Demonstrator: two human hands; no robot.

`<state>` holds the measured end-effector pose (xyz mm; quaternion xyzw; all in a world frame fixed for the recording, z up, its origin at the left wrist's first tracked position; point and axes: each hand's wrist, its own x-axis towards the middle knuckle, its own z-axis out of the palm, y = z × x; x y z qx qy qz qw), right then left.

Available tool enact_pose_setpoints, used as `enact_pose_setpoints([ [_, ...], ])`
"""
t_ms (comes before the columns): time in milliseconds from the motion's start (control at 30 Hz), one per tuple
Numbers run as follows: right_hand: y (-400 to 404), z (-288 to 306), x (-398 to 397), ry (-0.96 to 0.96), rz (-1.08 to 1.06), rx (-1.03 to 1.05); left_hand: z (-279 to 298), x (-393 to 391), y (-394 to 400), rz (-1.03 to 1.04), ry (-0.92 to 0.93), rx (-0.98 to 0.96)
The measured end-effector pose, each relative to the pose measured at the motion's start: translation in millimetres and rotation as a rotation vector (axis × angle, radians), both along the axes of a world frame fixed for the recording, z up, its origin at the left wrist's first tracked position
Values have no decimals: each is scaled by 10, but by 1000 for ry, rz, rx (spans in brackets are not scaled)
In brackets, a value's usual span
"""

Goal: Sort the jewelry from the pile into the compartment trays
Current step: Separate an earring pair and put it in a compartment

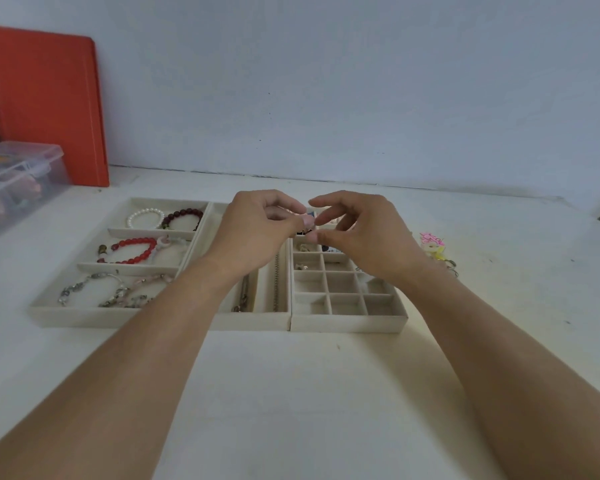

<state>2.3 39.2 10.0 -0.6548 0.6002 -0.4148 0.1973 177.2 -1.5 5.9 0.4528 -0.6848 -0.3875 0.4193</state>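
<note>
Arms: both bare, reaching forward side by side.
Left hand point(257, 226): fingers curled, tips pinched together.
Right hand point(364, 233): fingers bent, tips close to the left hand's tips.

I seem to be at home, at a plain white bench point(291, 393) pushed against a bare pale wall point(326, 81). An orange folder point(49, 105) leans there beside a clear plastic box point(18, 174) of odds and ends, and beige trays point(174, 320) hold bracelets.
</note>
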Motion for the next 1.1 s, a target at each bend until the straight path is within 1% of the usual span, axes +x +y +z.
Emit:
enact_pose_setpoints([
  [200, 12, -17, 16, -27, 17, -20, 9, -12, 25, -18, 25, 38],
  [367, 19, 1, -3, 26, -12, -1, -8, -3, 1, -27, 57, 52],
  [500, 28, -18, -3, -10, -5, -90, -14, -15, 13, -39, 79, 61],
  [633, 44, -65, 27, 85, 21, -164, -11, -23, 25, -53, 99, 77],
  [700, 30, -97, 33, 121, 13, -184, -7, -31, 41, -48, 107, 82],
  [1000, 5, -129, 7, 135, 8, -247, 13, -50, 74, -40, 111, 110],
  [1100, 14, -134, 14, 102, 3, -261, 22, -54, 85, -41, 105, 125],
])
